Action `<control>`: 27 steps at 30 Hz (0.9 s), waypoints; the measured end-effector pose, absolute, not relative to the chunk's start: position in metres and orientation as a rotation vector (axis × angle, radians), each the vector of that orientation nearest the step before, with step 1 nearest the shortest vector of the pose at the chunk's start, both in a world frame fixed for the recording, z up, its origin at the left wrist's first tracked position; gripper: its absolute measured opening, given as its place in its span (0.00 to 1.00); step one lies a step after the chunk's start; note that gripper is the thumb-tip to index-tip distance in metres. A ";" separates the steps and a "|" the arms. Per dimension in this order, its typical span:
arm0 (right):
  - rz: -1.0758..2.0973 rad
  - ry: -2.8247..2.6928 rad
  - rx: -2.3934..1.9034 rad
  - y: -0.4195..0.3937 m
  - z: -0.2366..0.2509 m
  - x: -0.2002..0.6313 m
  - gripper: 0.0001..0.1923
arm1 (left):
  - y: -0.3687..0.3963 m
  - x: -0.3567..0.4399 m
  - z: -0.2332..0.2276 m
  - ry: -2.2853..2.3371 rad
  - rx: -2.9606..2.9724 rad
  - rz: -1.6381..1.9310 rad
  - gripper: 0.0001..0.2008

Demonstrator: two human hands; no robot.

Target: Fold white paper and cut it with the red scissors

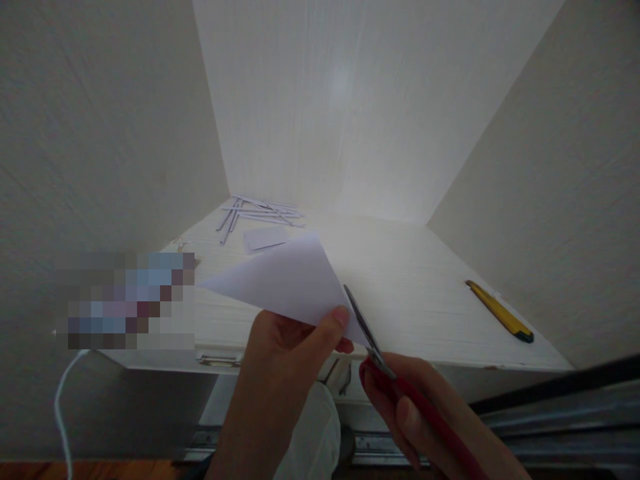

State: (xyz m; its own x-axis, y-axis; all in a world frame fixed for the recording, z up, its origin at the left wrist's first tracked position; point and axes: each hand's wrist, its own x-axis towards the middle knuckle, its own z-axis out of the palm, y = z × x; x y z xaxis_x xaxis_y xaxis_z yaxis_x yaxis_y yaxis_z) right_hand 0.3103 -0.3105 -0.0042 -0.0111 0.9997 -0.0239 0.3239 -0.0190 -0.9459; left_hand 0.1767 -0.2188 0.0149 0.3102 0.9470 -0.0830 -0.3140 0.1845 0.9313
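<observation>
My left hand (pixel 287 363) pinches the near corner of a folded white paper triangle (pixel 285 280), held up above the front edge of a white desk (pixel 425 293). My right hand (pixel 430 420) grips red-handled scissors (pixel 380 363). Their blades touch the paper's right edge beside my left thumb.
Several thin paper strips (pixel 260 215) lie at the desk's back left, with a small white paper piece (pixel 265 238) in front of them. A yellow utility knife (pixel 500 311) rests at the right. A white cable (pixel 63 407) hangs at the left. Walls enclose the desk on three sides.
</observation>
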 end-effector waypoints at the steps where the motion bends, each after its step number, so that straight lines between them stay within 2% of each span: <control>1: 1.052 -1.451 -1.457 -0.310 -0.004 0.310 0.31 | -0.220 0.176 0.015 0.812 0.982 1.037 0.03; 17: 1.153 -1.380 -1.489 -0.303 -0.011 0.304 0.32 | -0.221 0.179 0.020 0.899 0.992 1.061 0.06; 27: 1.172 -1.353 -1.461 -0.298 0.006 0.296 0.33 | -0.225 0.178 0.023 0.913 0.957 1.022 0.04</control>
State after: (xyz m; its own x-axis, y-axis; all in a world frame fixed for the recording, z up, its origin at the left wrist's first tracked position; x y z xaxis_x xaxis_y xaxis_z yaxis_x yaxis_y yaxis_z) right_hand 0.2960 -0.2980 0.0065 -0.0043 0.9945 -0.1045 0.2452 -0.1003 -0.9643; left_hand 0.1778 -0.2247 0.0229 0.2601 0.9526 -0.1580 -0.2642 0.2276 0.9372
